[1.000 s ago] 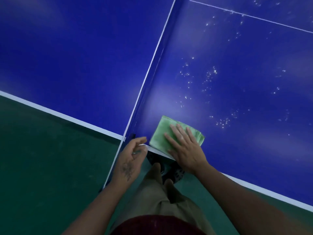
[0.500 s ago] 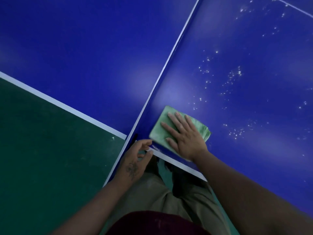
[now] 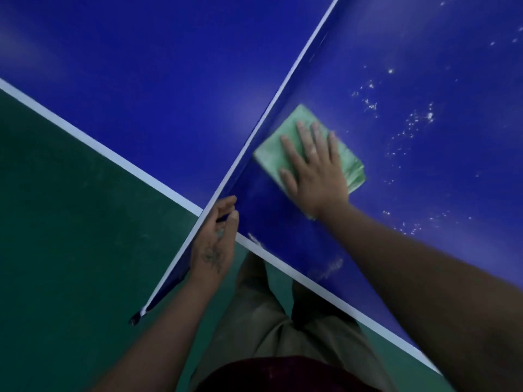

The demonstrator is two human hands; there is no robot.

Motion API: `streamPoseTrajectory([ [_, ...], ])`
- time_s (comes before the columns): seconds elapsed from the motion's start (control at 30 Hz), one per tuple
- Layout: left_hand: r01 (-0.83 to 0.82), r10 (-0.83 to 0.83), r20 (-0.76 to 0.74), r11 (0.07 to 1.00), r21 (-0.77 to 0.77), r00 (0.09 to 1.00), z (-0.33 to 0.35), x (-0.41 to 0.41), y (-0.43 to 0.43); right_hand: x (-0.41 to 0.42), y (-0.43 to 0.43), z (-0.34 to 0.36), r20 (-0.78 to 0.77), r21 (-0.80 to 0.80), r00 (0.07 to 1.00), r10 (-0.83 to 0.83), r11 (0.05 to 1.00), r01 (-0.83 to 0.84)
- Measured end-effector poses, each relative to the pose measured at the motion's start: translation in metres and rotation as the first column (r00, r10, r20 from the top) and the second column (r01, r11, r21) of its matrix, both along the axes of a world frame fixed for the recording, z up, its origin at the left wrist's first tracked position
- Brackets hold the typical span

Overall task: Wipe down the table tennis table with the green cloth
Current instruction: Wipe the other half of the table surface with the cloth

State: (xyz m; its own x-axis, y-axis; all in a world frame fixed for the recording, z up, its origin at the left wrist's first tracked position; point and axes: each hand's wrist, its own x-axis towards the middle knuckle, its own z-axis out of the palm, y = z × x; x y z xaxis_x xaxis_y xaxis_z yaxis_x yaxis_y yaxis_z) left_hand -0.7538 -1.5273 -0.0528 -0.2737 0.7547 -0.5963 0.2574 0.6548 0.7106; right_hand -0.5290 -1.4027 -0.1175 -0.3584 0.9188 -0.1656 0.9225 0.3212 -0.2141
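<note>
1. Floor point(image 3: 70, 236): dark green, filling the left side below the table's edge
2. Table tennis table point(image 3: 141, 66): blue top, stretching across the upper frame and down to the right; a white border line point(image 3: 113, 157) is running along its near edge
3. Net point(image 3: 273, 108): dark mesh with a white top band, running diagonally from the upper middle to the lower left and dividing the table into two halves
4. Left hand point(image 3: 215, 244): back facing up (a dark mark is showing on it), sitting where net and table edge are meeting; fingers and thumb are curling in and pinching the net's top
5. Trousers point(image 3: 268, 321): khaki, showing below the table edge at the bottom centre
6. Green cloth point(image 3: 268, 148): folded into a rectangle, lying flat on the right half, just beside the net and set back from the near edge
7. Right hand point(image 3: 314, 165): palm down, fingers straight and slightly spread, pressing on the cloth and covering its nearer part
8. White specks point(image 3: 418, 120): lying scattered over the blue surface to the right of the cloth; fainter pale smears point(image 3: 331, 267) are showing nearer the edge
</note>
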Motion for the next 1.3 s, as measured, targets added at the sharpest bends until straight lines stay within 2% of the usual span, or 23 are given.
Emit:
streamPoseTrajectory([
  [0.1, 0.006, -0.006, -0.047, 1.000, 0.012, 0.999, 0.001, -0.002, 0.000, -0.025, -0.066, -0.002, -0.057, -0.038, 0.997, 0.054, 0.998, -0.056],
  [0.23, 0.073, -0.074, -0.127, 0.997, -0.014, 0.989, 0.000, -0.004, -0.001, -0.031, -0.120, -0.009, -0.126, -0.003, 0.984, 0.128, 0.992, -0.130],
  [0.4, 0.231, -0.224, -0.161, 0.973, 0.024, 0.961, -0.001, 0.000, 0.011, 0.031, -0.153, -0.011, -0.144, -0.007, 0.930, 0.340, 0.939, -0.344],
  [0.53, 0.293, -0.280, -0.142, 0.952, 0.085, 0.950, -0.007, 0.010, 0.036, 0.112, -0.162, -0.010, -0.050, -0.034, 0.900, 0.433, 0.900, -0.434],
  [0.67, 0.484, -0.438, -0.238, 0.854, 0.190, 0.867, -0.032, 0.030, 0.063, 0.157, -0.148, -0.010, 0.014, -0.050, 0.922, 0.386, 0.922, -0.385],
  [0.8, 0.733, -0.573, -0.487, 0.635, 0.244, 0.659, -0.065, 0.037, 0.087, 0.137, -0.146, -0.010, 0.020, -0.027, 0.951, 0.308, 0.951, -0.307],
  [0.9, 0.820, -0.546, -0.644, 0.520, 0.240, 0.535, -0.084, 0.029, 0.088, 0.109, -0.129, -0.011, -0.014, -0.022, 0.981, 0.191, 0.981, -0.191],
  [1.2, 0.826, -0.467, -0.749, 0.531, 0.189, 0.470, -0.088, 0.033, 0.087, 0.076, -0.005, -0.013, -0.056, 0.080, 0.997, 0.059, 0.995, -0.054],
  [1.3, 0.830, -0.463, -0.760, 0.528, 0.177, 0.456, -0.088, 0.033, 0.087, 0.069, 0.060, -0.013, -0.035, 0.130, 0.998, -0.044, 0.990, 0.048],
])
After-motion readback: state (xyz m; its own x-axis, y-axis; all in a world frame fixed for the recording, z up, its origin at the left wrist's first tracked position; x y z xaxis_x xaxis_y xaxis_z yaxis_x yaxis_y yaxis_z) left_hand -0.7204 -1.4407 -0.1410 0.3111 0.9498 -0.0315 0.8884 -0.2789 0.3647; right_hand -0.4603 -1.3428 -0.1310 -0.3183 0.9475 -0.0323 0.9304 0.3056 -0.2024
